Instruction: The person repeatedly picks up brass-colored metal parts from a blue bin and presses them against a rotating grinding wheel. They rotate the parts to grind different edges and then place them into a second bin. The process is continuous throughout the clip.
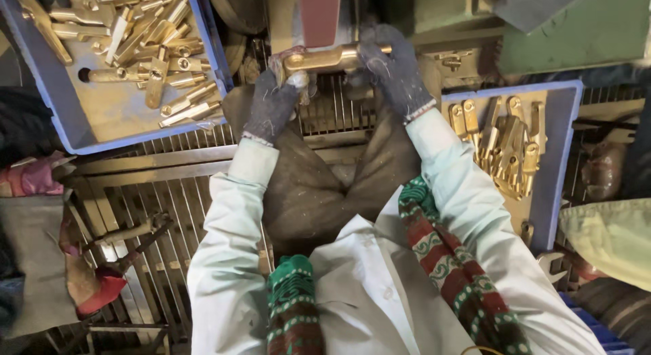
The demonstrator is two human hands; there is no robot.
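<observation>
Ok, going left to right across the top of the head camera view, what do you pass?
Blue tray of brass parts → left hand → brass piece held in both gloved hands → right hand → second blue tray of brass parts.

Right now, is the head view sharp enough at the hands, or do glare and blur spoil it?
Head view: the left hand and right hand on the brass part look slightly soft; bright glare sits on that part and on the brass pieces in the left tray; wide-angle bending curves the frame edges; the lower left corner lies in shadow.
</observation>
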